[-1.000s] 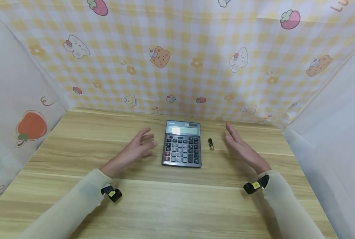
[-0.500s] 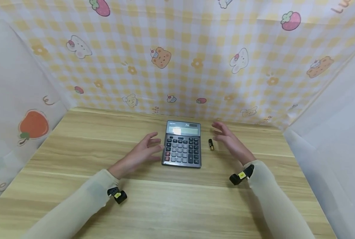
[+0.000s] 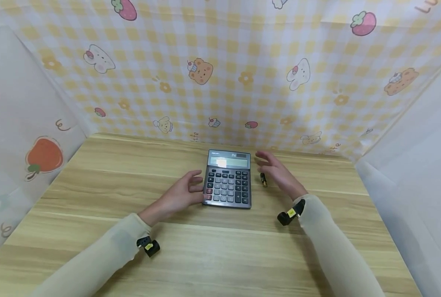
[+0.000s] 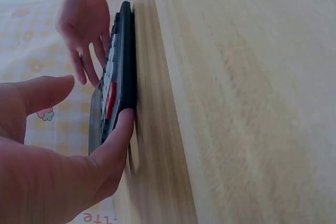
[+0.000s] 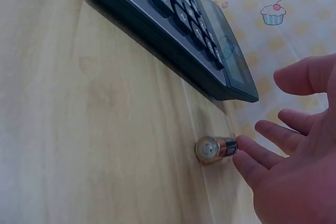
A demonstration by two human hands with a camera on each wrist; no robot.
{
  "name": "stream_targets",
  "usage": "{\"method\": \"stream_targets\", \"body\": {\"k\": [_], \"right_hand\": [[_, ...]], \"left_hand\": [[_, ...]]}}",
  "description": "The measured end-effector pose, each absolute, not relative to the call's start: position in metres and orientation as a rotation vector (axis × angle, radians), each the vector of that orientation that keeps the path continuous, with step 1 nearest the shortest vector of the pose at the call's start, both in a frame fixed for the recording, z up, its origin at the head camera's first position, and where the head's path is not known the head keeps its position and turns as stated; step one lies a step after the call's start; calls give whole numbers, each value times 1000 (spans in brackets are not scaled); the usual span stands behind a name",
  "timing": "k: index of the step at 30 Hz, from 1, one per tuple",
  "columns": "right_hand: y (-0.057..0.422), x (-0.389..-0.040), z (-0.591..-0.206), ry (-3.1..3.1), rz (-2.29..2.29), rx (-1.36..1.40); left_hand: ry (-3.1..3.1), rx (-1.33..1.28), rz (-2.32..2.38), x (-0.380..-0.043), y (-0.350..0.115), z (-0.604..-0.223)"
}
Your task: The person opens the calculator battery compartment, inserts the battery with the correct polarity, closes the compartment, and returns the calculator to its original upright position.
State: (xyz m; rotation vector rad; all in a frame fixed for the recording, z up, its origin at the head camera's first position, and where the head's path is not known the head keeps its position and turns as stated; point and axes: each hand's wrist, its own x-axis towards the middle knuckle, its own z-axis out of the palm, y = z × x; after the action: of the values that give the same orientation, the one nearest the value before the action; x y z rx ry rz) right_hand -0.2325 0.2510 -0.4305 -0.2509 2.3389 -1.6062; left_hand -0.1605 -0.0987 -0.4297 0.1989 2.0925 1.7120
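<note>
A dark grey desk calculator (image 3: 226, 187) lies face up on the wooden table, its display end toward the back wall. At its left edge is my left hand (image 3: 185, 192); in the left wrist view its fingertips are right at the calculator's side and the thumb stands raised, away from the keys. My right hand (image 3: 277, 171) hovers by the upper right side of the calculator, fingers loosely spread. Beneath and beside that hand lies a small black and copper battery (image 5: 215, 149), with the lower fingers close to its far end in the right wrist view. Neither hand grips anything.
The table (image 3: 205, 255) has a wood grain surface and ends at a back wall (image 3: 224, 99) hung with yellow checked, cartoon-printed cloth. White side walls (image 3: 421, 165) stand left and right. Both sleeves carry small black wrist cameras (image 3: 151, 246).
My right hand has moved left, over toward the battery and the calculator's right side. My left hand has moved slightly right, to the calculator's left edge. Calculator and battery lie as before.
</note>
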Motion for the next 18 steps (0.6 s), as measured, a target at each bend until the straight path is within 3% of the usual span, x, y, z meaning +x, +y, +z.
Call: {"method": "stream_targets", "body": {"k": [18], "right_hand": [[228, -258, -430, 2402, -1521, -193]], "left_hand": [[2349, 174, 1506, -161, -88, -433]]}}
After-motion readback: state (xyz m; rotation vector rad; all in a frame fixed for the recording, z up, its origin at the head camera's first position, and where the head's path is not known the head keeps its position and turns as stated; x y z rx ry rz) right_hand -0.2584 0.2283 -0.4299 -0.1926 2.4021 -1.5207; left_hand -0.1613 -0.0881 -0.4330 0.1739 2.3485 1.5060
